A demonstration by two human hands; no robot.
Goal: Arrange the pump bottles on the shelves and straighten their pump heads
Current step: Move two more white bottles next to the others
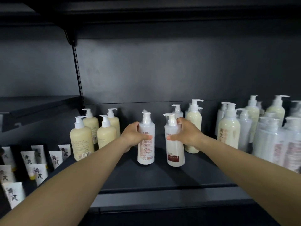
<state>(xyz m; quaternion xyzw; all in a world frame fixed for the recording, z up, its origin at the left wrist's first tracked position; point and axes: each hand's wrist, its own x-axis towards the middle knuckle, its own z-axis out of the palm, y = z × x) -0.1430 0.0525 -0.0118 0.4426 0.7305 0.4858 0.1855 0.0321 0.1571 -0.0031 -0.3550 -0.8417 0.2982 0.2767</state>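
Your two bare forearms reach out over the dark, matte metal shelf [162,180]. Your left hand [135,135] wraps the left white bottle [146,144], thumb across its label; your right hand [185,133] wraps the right white bottle [175,147], thumb on its front. Both are slim, smooth translucent-white plastic cylinders standing upright side by side, apart, long axes vertical. The left one's pump head [146,114] appears to face you; the right one's pump head [169,115] points left. Left of your left hand stand four rounded cream bottles [81,139], pump spouts pointing right, with white tubes [37,170] nearer you. Beyond and right of your right hand, more cream and white pump bottles [229,128] crowd together, blurred.
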